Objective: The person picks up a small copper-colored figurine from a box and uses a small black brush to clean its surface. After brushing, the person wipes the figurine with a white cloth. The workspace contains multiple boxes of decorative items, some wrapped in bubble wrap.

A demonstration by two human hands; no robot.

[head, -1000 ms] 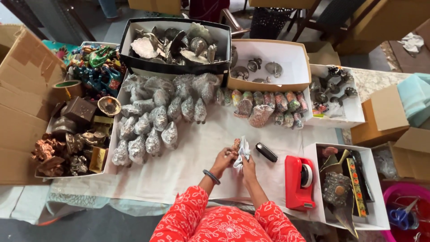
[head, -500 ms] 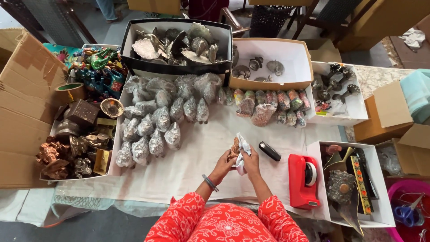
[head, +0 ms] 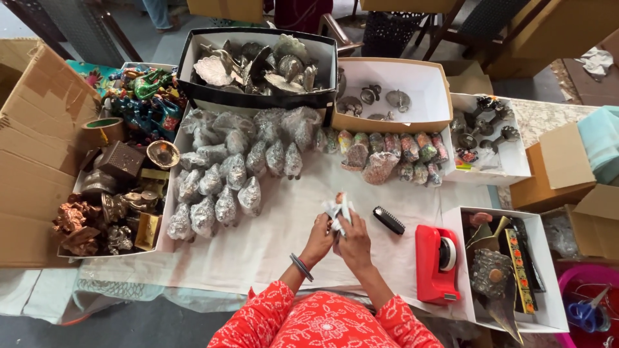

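Over the white cloth on the table (head: pixel 271 238), my left hand (head: pixel 318 240) and my right hand (head: pixel 354 243) are together, both closed on a small figurine half covered in clear bubble wrap (head: pixel 338 210). Its reddish top sticks out above my fingers. A bangle sits on my left wrist. To the left lie several wrapped silver figurines (head: pixel 219 187) in rows. A black stapler-like tool (head: pixel 389 220) lies just right of my right hand.
A red tape dispenser (head: pixel 437 263) stands at the right. Wrapped coloured pieces (head: pixel 393 153) line the back. Cardboard and white boxes (head: pixel 393 90) of metal ornaments ring the table, with a large carton (head: pixel 32 154) at the left and a white tray of trinkets (head: pixel 509 270) at the right.
My hands have stayed over the same spot on the cloth, turning the wrap around the small figurine. Nothing else on the table has moved.
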